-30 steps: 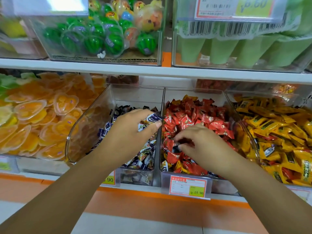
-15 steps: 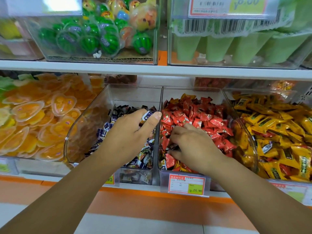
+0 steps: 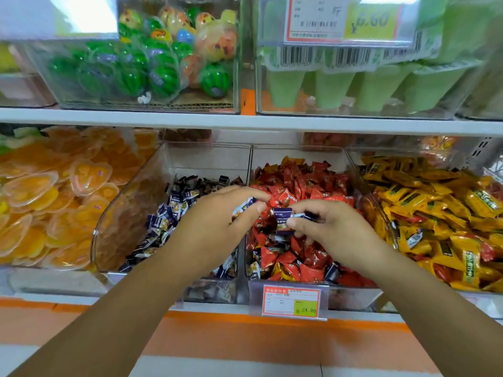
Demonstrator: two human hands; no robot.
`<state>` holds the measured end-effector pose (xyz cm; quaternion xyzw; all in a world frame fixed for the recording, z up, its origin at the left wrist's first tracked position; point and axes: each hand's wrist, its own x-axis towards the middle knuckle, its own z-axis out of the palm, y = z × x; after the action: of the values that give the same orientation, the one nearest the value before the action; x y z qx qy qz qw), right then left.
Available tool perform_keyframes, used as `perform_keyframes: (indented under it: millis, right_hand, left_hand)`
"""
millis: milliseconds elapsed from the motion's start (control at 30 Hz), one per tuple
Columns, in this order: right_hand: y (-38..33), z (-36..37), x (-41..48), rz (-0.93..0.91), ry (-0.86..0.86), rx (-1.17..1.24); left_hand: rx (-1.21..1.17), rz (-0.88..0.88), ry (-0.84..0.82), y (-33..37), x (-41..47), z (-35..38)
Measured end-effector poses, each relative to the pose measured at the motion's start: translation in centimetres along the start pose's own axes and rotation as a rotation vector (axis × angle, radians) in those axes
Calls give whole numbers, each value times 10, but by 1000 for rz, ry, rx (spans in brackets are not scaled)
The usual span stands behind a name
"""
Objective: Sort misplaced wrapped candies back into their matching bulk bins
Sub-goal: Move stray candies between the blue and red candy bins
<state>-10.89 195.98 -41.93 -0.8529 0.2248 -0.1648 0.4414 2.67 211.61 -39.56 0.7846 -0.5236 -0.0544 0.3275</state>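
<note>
Both hands pinch blue candies at centre frame.
The right hand (image 3: 334, 227) grips a dark blue wrapped candy (image 3: 283, 216) between thumb and fingertips, just above the red candies (image 3: 299, 186) in the middle bin (image 3: 296, 152). Just left of it, the left hand (image 3: 215, 224) pinches a blue-and-white candy (image 3: 245, 206) beside the blue-candy bin (image 3: 206, 159), centre left.

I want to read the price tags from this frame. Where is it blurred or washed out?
Head view: glare whitens the upper-left tag; the top price tag is smeared, though 6.60 reads; the lower price tag shows 24.90, its small print illegible.
</note>
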Motion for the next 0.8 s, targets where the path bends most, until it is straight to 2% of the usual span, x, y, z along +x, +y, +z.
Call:
perform_keyframes:
  millis: [200, 467, 667, 800]
  right_hand:
    - [-12, -2, -2, -43, 17, 260]
    - [-29, 15, 6, -70, 96, 423]
    - [-45, 37, 17, -163, 121, 423]
    - [-49, 52, 29, -298, 123, 204]
  left_hand:
    - [83, 52, -20, 1, 5, 5]
    - [-113, 9, 34, -2, 1, 1]
    - [-120, -137, 195, -21, -5, -29]
    - [63, -260, 241, -52, -11, -48]
